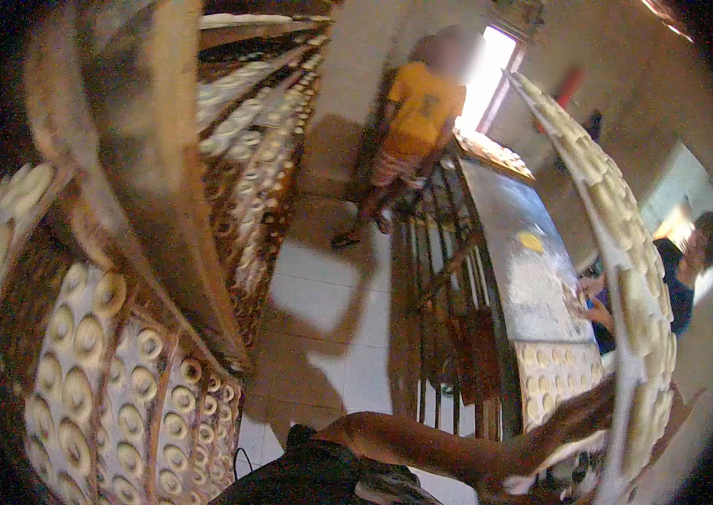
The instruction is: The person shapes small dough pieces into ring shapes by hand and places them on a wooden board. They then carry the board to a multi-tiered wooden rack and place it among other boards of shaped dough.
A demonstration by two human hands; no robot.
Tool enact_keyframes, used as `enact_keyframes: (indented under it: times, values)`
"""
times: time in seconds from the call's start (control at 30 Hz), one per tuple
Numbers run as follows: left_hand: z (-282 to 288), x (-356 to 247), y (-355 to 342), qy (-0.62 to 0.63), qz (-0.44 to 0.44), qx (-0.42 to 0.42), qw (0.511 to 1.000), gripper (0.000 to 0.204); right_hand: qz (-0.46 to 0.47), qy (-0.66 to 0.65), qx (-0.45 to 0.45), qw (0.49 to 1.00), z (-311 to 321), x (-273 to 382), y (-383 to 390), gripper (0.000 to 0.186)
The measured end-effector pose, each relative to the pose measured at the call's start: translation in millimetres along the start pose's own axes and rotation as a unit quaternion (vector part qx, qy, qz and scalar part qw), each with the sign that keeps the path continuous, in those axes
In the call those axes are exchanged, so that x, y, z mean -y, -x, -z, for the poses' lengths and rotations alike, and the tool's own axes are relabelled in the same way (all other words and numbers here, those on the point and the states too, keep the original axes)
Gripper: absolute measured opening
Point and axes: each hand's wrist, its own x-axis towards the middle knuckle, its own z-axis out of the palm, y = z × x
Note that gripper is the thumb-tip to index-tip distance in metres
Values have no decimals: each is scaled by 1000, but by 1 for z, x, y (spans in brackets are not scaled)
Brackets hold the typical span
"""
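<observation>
A long pale board (623, 421) stands tilted on its edge at the right, with rows of pale dough rounds (617, 202) along its face. My left arm reaches across from the lower middle, and my left hand (579, 412) is closed on the board's near part. Its fingertips are hidden behind the board. A brownish strip shows past the board's far side, perhaps part of my right arm; the right hand's fingers are hidden. Beneath my left hand, another tray of dough rounds (554, 374) lies on the table's near end.
Racks of trays with ring-shaped dough (79, 396) fill the left, beside a wooden upright (154, 168). A metal-topped table (533, 278) on a barred frame runs away from me. A person in a yellow shirt (424, 109) stands far off; a co-worker's hand (599, 311) is at the table.
</observation>
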Motion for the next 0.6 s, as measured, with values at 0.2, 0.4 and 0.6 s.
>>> enact_keyframes:
  times: [0.2, 0.4, 0.6]
  values:
    - [27, -14, 81, -125, 148, -236, 952, 66, -1, -119, 136, 984, -84, -50, -61, 93]
    - [87, 18, 85, -187, 192, -392, 880, 69, -38, -218, 261, 940, -248, -105, -147, 99]
    - [154, 34, 72, -222, 151, -418, 868, 73, 4, -306, 334, 891, -384, -121, -206, 104]
